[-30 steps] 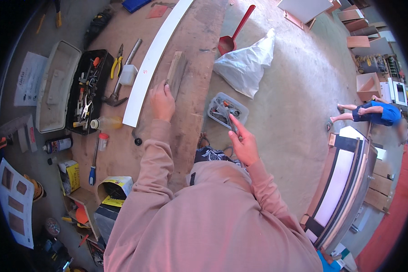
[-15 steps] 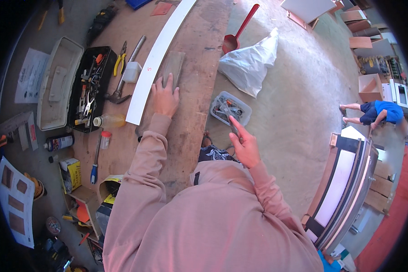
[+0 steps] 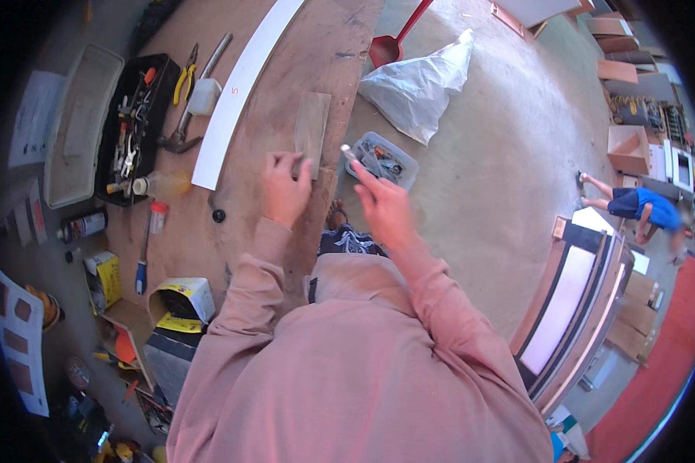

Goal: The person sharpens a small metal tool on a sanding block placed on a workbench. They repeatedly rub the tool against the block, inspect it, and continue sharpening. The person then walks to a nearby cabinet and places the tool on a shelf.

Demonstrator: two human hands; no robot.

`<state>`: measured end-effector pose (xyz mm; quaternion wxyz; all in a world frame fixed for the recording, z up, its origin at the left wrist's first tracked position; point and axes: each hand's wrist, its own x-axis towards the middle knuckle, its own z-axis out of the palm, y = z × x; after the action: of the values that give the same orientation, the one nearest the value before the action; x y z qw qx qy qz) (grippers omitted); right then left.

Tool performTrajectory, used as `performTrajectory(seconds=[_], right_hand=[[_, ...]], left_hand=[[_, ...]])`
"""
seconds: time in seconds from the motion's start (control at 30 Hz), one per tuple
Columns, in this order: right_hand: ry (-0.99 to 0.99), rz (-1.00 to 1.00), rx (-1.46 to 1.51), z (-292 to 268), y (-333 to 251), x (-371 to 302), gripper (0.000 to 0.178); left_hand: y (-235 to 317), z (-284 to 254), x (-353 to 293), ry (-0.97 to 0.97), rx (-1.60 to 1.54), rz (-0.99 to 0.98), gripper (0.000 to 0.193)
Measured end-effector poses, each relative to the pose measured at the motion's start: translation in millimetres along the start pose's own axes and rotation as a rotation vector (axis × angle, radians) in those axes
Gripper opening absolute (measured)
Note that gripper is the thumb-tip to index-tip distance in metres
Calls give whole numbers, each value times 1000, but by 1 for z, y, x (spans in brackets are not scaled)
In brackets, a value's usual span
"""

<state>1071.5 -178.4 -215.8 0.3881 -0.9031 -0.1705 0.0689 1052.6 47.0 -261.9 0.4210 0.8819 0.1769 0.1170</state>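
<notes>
"In the head view, what are the hands doing?"

"The left hand [image 3: 287, 191] is loosely curled, palm down, at the near end of a narrow wooden board [image 3: 311, 127]. I can't tell whether it grips or merely touches it. The right hand [image 3: 386, 204] is closed around a slim, pale-tipped tool [image 3: 348, 153], index finger along it; blur hides its exact kind."

"And where is the board?"

"Lying flat on the wooden counter [image 3: 247, 181], close to its right edge. Left of it runs a long white strip [image 3: 222, 123], then a claw hammer [image 3: 181, 143], yellow-handled pliers [image 3: 183, 83] and an open toolbox [image 3: 154, 119]."

"Anything on the floor?"

"Beyond the right hand, a plastic tub [image 3: 407, 180] of small hardware; farther off, a whitish sack [image 3: 421, 96] beside a red dustpan [image 3: 386, 51]. Well apart, at right, a co-worker in a blue shirt [image 3: 651, 208] bends forward."
</notes>
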Motion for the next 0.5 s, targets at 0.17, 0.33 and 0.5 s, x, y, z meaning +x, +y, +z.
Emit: performTrajectory(seconds=[0.17, 0.33, 0.5], right_hand=[[-47, -99, -10, 35, -21, 25, 54], [-329, 403, 431, 39, -16, 42, 26], [-383, 257, 180, 48, 17, 52, 28]], left_hand=[[2, -27, 5, 213, -56, -87, 17], [16, -39, 11, 220, 2, -126, 18], [37, -14, 13, 5, -151, 156, 27]])
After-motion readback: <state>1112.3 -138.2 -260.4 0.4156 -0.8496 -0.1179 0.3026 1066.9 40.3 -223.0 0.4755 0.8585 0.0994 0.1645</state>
